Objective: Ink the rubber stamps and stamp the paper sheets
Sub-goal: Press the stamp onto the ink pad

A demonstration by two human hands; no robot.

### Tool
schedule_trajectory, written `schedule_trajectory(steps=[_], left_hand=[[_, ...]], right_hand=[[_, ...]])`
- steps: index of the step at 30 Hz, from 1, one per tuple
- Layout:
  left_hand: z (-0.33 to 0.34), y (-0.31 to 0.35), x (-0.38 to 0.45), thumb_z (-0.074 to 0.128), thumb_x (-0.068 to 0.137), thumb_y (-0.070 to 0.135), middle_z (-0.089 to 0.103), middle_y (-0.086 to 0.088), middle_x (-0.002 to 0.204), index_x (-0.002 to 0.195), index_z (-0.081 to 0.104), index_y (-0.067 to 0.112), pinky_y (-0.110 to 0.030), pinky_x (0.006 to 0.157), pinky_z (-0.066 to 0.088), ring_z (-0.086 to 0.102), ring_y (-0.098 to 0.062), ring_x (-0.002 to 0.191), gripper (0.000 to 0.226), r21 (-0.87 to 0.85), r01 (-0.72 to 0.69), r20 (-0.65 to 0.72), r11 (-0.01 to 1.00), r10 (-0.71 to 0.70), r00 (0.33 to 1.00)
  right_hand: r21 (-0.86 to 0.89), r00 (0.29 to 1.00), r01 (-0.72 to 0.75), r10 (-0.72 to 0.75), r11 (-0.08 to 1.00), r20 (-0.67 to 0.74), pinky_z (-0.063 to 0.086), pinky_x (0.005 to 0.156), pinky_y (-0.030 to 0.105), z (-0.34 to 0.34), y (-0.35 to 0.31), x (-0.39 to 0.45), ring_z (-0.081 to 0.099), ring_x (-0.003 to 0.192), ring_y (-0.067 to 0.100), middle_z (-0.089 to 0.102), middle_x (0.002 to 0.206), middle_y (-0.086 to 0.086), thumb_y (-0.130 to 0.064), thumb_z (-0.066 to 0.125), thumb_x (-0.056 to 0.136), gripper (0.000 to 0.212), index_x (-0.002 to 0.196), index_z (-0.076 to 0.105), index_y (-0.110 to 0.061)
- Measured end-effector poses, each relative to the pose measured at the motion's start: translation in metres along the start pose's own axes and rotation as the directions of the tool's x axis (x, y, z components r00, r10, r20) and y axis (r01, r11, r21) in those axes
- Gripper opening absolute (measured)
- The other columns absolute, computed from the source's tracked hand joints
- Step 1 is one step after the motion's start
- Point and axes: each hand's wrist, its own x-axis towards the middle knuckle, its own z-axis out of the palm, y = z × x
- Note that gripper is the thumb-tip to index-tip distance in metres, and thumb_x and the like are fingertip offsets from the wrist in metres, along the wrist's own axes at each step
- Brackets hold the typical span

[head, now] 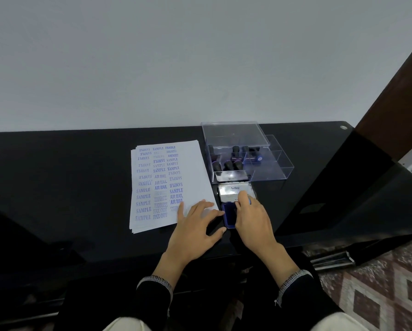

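Step in hand: inking, by my judgement; the right hand (252,218) sits over the open blue ink pad (229,215), its fingers (242,196) bunched around something small with a blue edge, most likely a rubber stamp, though the hand hides nearly all of it.
Left hand (194,231): flat and spread, holding nothing, its fingertips on the near right corner of the white paper sheets (195,168) and its thumb towards the pad.
Ink pad: on the glossy black surface (56,168), just right of the sheets, its silver metal lid (233,190) flipped open to the far side.
Paper sheets: a small stack; the top one carries three columns of blue prints, with its right part bare.
Spare stamps: black-handled rubber stamps (227,164) stand in the clear plastic box (271,168) beyond the pad.
Next move calls for: lifting the stamp clear, carrying it left to bare paper, and pressing squarely while the left hand pins the sheet.
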Motion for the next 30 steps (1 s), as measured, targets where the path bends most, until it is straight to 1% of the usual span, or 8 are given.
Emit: schedule_trajectory(steps=[6, 11, 15, 19, 22, 25, 28, 30], left_hand=[[-0.001, 0.001, 0.000, 0.043, 0.091, 0.060, 0.035, 0.014, 0.146, 0.132, 0.047, 0.044, -0.053, 0.117, -0.007, 0.019, -0.002, 0.141, 0.044, 0.008, -0.003, 0.005, 1.000, 0.003, 1.000], [-0.001, 0.000, -0.001, 0.041, 0.093, 0.060, 0.035, 0.014, 0.148, 0.133, 0.045, 0.044, -0.050, 0.118, -0.008, 0.016, -0.003, 0.142, 0.044, 0.017, -0.012, 0.004, 1.000, 0.012, 1.000], [0.001, 0.000, -0.002, 0.042, 0.096, 0.053, 0.035, 0.014, 0.148, 0.134, 0.046, 0.039, -0.031, 0.113, -0.001, 0.012, -0.004, 0.144, 0.041, -0.076, -0.010, -0.055, 0.997, 0.006, 0.998], [-0.002, -0.002, -0.001, 0.042, 0.101, 0.026, 0.040, 0.013, 0.142, 0.132, 0.049, 0.027, -0.008, 0.109, -0.005, 0.024, -0.001, 0.139, 0.031, -0.268, 0.037, -0.194, 0.963, -0.091, 0.977], [-0.011, -0.001, 0.002, 0.040, 0.101, 0.009, 0.042, 0.012, 0.136, 0.129, 0.047, 0.023, -0.004, 0.107, 0.017, 0.034, 0.002, 0.130, 0.032, -0.525, 0.127, -0.232, 0.842, -0.285, 0.930], [-0.021, 0.000, 0.009, 0.039, 0.101, 0.004, 0.040, 0.008, 0.139, 0.132, 0.042, 0.021, -0.013, 0.105, 0.029, 0.036, -0.004, 0.130, 0.036, -0.756, 0.211, -0.198, 0.619, -0.525, 0.828], [-0.026, -0.003, 0.014, 0.039, 0.102, 0.006, 0.036, 0.008, 0.140, 0.139, 0.035, 0.020, -0.024, 0.104, 0.034, 0.038, -0.009, 0.128, 0.040, -0.877, 0.236, -0.118, 0.418, -0.665, 0.737], [-0.025, -0.010, 0.016, 0.041, 0.101, 0.009, 0.036, 0.006, 0.142, 0.139, 0.033, 0.020, -0.032, 0.109, 0.037, 0.041, -0.013, 0.128, 0.040, -0.913, 0.232, -0.089, 0.336, -0.719, 0.689]], right_hand=[[0.010, 0.999, -0.001, 0.001, 1.000, 0.041, 0.017, 0.047, 0.022, -0.002, 0.001, 0.005, 0.033, 0.053, 0.014, 0.040, 0.067, -0.002, -0.003, 0.048, 0.092, 0.019, 0.087, 0.035, -0.017], [-0.011, 0.989, -0.012, 0.014, 1.000, 0.147, 0.031, 0.052, 0.030, -0.009, -0.001, 0.020, 0.045, 0.060, 0.022, 0.048, 0.072, 0.003, -0.007, 0.040, 0.096, 0.013, 0.092, 0.033, -0.017], [-0.008, 0.995, -0.013, 0.014, 1.000, 0.095, 0.021, 0.048, 0.023, -0.004, 0.000, 0.010, 0.038, 0.057, 0.016, 0.044, 0.071, 0.000, -0.007, 0.043, 0.095, 0.012, 0.094, 0.036, -0.016], [-0.018, 0.999, -0.032, 0.032, 0.999, 0.035, 0.020, 0.052, 0.025, 0.000, 0.000, 0.001, 0.036, 0.057, 0.015, 0.038, 0.067, -0.006, -0.010, 0.044, 0.097, 0.013, 0.091, 0.035, -0.018], [-0.026, 0.999, -0.010, 0.011, 1.000, 0.038, 0.021, 0.052, 0.024, -0.004, 0.000, 0.000, 0.035, 0.058, 0.013, 0.041, 0.071, -0.005, -0.013, 0.044, 0.098, 0.003, 0.097, 0.042, -0.013], [-0.017, 0.999, -0.015, 0.015, 1.000, 0.052, 0.032, 0.059, 0.028, -0.009, 0.000, 0.004, 0.047, 0.063, 0.017, 0.049, 0.075, -0.004, -0.018, 0.041, 0.100, 0.003, 0.098, 0.040, -0.016], [0.260, 0.989, -0.143, 0.150, 0.955, -0.009, 0.038, 0.051, 0.031, -0.014, -0.011, 0.005, 0.051, 0.058, 0.019, 0.053, 0.069, 0.001, -0.020, 0.039, 0.100, 0.011, 0.090, 0.038, -0.018], [0.540, 0.967, -0.218, 0.256, 0.813, 0.005, 0.036, 0.048, 0.024, -0.016, -0.033, 0.007, 0.046, 0.054, 0.017, 0.051, 0.065, 0.004, -0.020, 0.039, 0.101, 0.013, 0.088, 0.039, -0.018]])
